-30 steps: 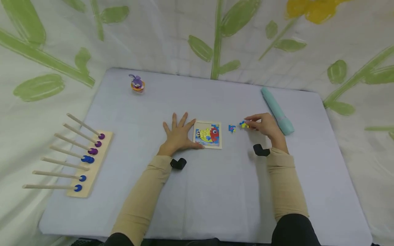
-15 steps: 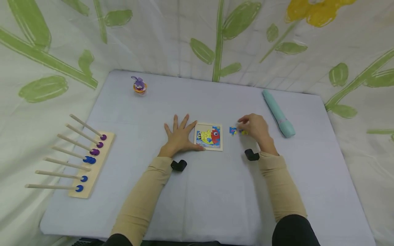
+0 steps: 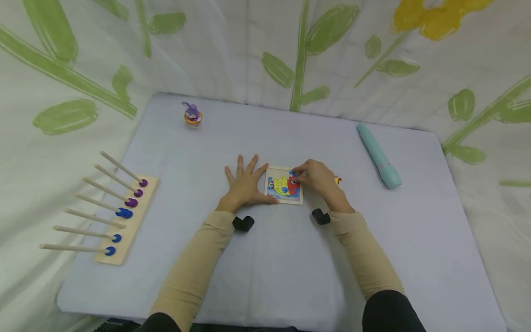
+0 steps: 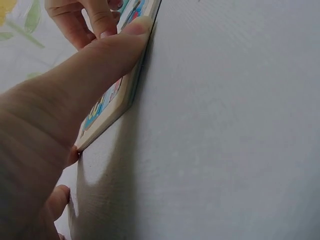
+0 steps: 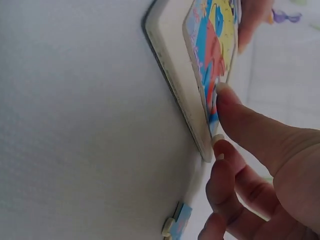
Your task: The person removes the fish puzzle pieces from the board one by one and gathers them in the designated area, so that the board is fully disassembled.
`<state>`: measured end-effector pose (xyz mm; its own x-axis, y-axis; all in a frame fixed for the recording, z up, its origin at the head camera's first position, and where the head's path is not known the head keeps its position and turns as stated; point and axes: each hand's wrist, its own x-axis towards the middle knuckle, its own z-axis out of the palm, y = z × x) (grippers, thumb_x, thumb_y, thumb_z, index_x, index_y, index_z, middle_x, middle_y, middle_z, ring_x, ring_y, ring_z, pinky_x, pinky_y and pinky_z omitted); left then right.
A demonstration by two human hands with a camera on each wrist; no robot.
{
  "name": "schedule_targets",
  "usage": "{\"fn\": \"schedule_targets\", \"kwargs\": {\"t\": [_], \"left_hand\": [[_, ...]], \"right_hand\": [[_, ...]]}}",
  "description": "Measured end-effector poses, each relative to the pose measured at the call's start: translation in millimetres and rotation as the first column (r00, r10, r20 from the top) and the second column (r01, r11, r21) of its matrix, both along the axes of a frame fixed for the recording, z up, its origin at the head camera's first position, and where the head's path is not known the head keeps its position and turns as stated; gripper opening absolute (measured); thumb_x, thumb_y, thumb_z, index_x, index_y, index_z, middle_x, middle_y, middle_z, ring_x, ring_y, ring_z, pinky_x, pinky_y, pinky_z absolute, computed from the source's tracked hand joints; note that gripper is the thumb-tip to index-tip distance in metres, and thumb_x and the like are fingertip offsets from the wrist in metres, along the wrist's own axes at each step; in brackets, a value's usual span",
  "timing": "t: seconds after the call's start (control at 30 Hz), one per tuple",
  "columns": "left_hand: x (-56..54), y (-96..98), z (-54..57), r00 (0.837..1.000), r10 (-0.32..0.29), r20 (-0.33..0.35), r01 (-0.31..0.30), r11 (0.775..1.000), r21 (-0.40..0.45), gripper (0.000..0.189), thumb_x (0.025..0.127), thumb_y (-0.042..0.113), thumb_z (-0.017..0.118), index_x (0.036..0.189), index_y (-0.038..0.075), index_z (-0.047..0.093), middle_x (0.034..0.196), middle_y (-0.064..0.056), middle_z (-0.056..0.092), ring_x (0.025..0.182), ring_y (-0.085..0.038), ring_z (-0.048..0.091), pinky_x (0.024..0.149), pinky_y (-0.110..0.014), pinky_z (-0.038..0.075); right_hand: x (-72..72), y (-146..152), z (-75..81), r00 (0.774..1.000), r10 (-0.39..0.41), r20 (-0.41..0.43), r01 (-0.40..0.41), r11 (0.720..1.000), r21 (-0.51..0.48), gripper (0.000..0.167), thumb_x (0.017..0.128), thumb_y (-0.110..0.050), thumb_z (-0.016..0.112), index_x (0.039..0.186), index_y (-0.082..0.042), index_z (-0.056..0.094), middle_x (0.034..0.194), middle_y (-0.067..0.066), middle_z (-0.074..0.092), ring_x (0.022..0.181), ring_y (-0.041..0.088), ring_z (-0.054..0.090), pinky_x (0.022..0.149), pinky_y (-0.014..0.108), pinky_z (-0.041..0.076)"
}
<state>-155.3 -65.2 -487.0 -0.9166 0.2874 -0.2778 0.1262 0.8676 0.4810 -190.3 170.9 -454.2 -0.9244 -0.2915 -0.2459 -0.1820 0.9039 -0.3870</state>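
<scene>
One framed fish puzzle (image 3: 284, 186) on one white table (image 3: 286, 263), midway between both arms; one loose piece (image 3: 338, 180) visible, just right of right hand (image 3: 321, 180)
One wooden rack (image 3: 124, 237) at left, seven pegs, six with rings; one purple figure (image 3: 192, 114) near far left corner; one teal tube-shaped item (image 3: 378, 156) at far right
Two hands: left hand (image 3: 246, 188) spread wide, thumb on puzzle's near edge; right nearly closed, thumb and forefinger apparently pinching one blue piece (image 5: 213, 118) at puzzle's upper right
</scene>
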Motion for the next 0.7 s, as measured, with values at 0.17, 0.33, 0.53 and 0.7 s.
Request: {"fn": "schedule_targets", "kwargs": {"t": [0.17, 0.33, 0.53, 0.7], "left_hand": [[0.3, -0.4, -0.1, 1.000, 0.005, -0.012, -0.004, 1.000, 0.007, 0.120, 0.068, 0.070, 0.085, 0.165, 0.027, 0.028, 0.178, -0.007, -0.001, 0.159, -0.049, -0.021, 0.116, -0.083, -0.011], [0.4, -0.6, 1.8, 1.000, 0.007, -0.006, -0.007, 1.000, 0.017, 0.120, 0.068, 0.069, 0.086, 0.165, 0.027, 0.029, 0.178, -0.007, -0.001, 0.158, -0.048, -0.022, 0.116, -0.083, -0.012], [2.1, -1.0, 4.3, 1.000, 0.011, -0.001, -0.011, 1.000, 0.022, 0.119, 0.069, 0.068, 0.086, 0.164, 0.026, 0.029, 0.178, -0.007, 0.000, 0.159, -0.048, -0.022, 0.116, -0.083, -0.011], [3.1, -0.5, 6.6, 1.000, 0.009, 0.005, -0.009, 1.000, 0.028, 0.118, 0.069, 0.067, 0.086, 0.165, 0.027, 0.029, 0.178, -0.007, -0.001, 0.159, -0.047, -0.022, 0.116, -0.082, -0.012]], "right_hand": [[-1.5, -0.9, 0.1, 0.999, -0.020, 0.039, 0.022, 0.998, -0.066, 0.033, 0.093, -0.027, 0.078, 0.123, -0.012, 0.077, 0.120, 0.014, 0.070, 0.097, 0.026, 0.063, 0.080, 0.038, 0.053], [-0.7, -0.1, -4.1, 0.999, -0.013, 0.039, 0.019, 0.990, -0.138, 0.025, 0.094, -0.019, 0.077, 0.115, -0.005, 0.077, 0.121, 0.017, 0.066, 0.102, 0.030, 0.064, 0.087, 0.040, 0.054], [2.7, 1.2, -5.4, 1.000, 0.000, -0.011, -0.001, 0.996, -0.088, 0.029, 0.093, -0.026, 0.078, 0.117, -0.009, 0.078, 0.125, 0.017, 0.064, 0.098, 0.028, 0.059, 0.083, 0.038, 0.050], [3.9, 4.3, -3.2, 1.000, 0.010, -0.001, -0.010, 0.997, -0.080, 0.039, 0.092, -0.032, 0.079, 0.127, -0.013, 0.075, 0.126, 0.015, 0.062, 0.098, 0.027, 0.056, 0.080, 0.036, 0.046]]}}
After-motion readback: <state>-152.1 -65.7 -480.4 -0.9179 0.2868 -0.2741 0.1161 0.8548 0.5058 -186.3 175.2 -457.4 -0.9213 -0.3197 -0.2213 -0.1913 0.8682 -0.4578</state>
